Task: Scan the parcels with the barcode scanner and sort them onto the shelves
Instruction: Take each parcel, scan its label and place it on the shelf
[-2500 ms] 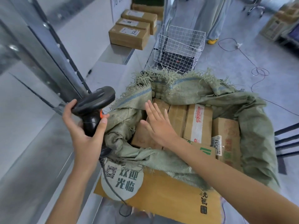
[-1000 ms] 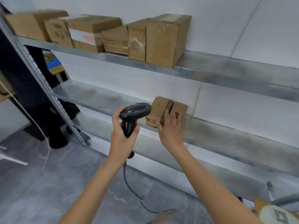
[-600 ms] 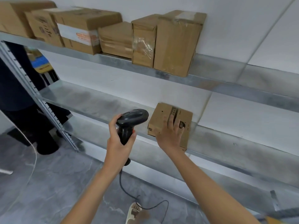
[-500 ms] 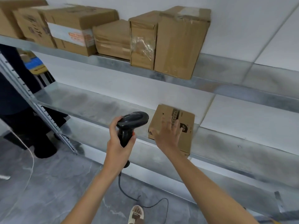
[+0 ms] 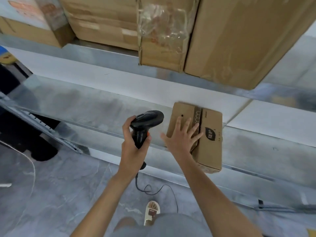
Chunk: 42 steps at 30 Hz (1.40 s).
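Left hand (image 5: 132, 151) grips black handheld barcode scanner (image 5: 145, 124). Right hand (image 5: 182, 139), fingers spread flat, on small brown cardboard parcel (image 5: 207, 134) (lying on grey metal shelf (image 5: 85, 106), front overhanging edge).

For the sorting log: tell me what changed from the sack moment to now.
The right hand left the sack and now lies with spread fingers on a small parcel standing on the middle shelf; at the sack it held none. The view swung from sack to shelves. Unchanged: the left hand grips the barcode scanner.
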Available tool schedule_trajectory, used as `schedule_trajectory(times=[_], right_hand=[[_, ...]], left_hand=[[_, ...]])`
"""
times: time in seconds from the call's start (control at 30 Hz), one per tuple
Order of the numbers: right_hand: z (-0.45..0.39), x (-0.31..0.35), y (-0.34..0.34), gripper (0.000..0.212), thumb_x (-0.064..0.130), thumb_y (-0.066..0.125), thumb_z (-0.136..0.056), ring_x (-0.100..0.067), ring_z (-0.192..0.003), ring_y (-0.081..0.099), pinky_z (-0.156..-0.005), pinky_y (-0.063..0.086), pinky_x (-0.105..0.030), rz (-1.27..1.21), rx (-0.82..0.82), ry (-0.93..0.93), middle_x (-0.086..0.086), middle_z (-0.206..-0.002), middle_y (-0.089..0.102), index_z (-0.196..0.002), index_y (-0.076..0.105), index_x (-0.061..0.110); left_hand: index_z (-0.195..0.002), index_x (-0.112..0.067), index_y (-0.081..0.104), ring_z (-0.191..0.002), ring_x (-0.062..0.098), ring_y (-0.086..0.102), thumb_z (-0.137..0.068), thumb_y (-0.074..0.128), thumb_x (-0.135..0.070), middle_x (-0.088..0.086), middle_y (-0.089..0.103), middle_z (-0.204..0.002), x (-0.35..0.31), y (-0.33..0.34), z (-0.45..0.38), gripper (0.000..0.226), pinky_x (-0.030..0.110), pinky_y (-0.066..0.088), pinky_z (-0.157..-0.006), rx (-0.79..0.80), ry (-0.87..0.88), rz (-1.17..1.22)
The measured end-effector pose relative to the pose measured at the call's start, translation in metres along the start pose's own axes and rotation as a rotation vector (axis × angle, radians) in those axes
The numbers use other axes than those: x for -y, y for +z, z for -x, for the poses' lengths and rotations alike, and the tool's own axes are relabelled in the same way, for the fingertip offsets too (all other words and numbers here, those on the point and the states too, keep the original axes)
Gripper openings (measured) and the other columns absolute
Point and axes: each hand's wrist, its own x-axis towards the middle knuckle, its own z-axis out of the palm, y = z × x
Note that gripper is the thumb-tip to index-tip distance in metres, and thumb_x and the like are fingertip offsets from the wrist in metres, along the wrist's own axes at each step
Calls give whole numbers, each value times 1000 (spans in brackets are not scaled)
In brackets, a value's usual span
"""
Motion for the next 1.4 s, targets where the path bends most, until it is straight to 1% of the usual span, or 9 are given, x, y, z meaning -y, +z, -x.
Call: schedule_trajectory(times=[0.07, 0.2, 0.47, 0.6, 0.77, 0.9, 1.07, 1.23, 1.4], right_hand=[[-3, -1, 3, 98, 75, 36, -89, -51, -148, -12, -113, -4, -72, 6, -16, 31, -20, -165, -11, -159, -6, 20], [8, 9, 12, 87, 64, 37, -94, -47, -150, -6, -112, 10, -72, 4, -27, -53, -19, -166, -2, -160, 6, 17], [22, 30, 18, 85, 61, 38, -93, -40, -153, -8, -114, 5, -70, -117, -34, -61, -13, -168, -1, -160, 10, 16], [26, 32, 13, 82, 61, 39, -94, -32, -154, -5, -116, 3, -67, -387, -66, -13, -6, -168, 3, -159, 12, 19], [37, 33, 4, 74, 52, 32, -95, -24, -155, 1, -121, -2, -59, -666, -101, 71, 1, -168, 7, -160, 13, 22], [39, 35, -4, 57, 23, 39, -101, -27, -146, 31, -118, 27, -56, -709, -259, 80, -8, -161, 32, -156, 27, 17], [28, 30, -14, 52, 10, 44, -101, -29, -136, 46, -99, 51, -48, -521, -351, 73, -11, -156, 38, -152, 38, 16], [19, 23, -17, 49, 29, 39, -104, -27, -143, 37, -110, 35, -45, -256, -282, 114, -14, -161, 29, -152, 38, 20], [14, 29, -16, 83, 68, 39, -94, -32, -152, 13, -116, 25, -53, -108, -119, 160, -11, -167, 1, -159, 10, 25]], left_hand=[[-130, -64, 30, -68, 21, 59, -99, 64, -3, -26, 69, -97, 2, -1, 1, 77, 19, 49, -60, -8, -1, 13], [-130, -61, 32, -75, 0, 62, -99, 65, -3, -29, 68, -102, 3, -9, 4, 74, 15, 51, -67, -26, -23, 20], [-132, -58, 36, -94, 5, 69, -97, 67, 0, -18, 72, -106, 2, -45, -10, 74, 10, 49, -80, -103, -26, 92], [-130, -60, 34, -89, -2, 69, -96, 67, 2, -32, 69, -104, 5, -45, -22, 78, 6, 48, -79, -73, -21, 65], [-128, -64, 35, -89, 3, 70, -97, 68, 0, -23, 73, -102, 10, -49, -33, 78, 9, 49, -78, -46, -46, 99], [-127, -64, 35, -78, -1, 66, -97, 67, 1, -20, 72, -98, 8, -56, -42, 78, 8, 49, -72, -31, -37, 130], [-126, -64, 35, -78, -3, 64, -97, 66, 2, -22, 71, -99, 6, -57, -52, 78, 7, 48, -73, -8, -38, 163], [-127, -63, 36, -78, 0, 64, -97, 67, 0, -14, 72, -99, 4, -63, -58, 76, 10, 51, -74, 3, -51, 213], [-127, -63, 36, -83, -1, 67, -97, 66, 2, -27, 70, -103, -2, -69, -61, 77, 7, 49, -75, 17, -44, 219]])
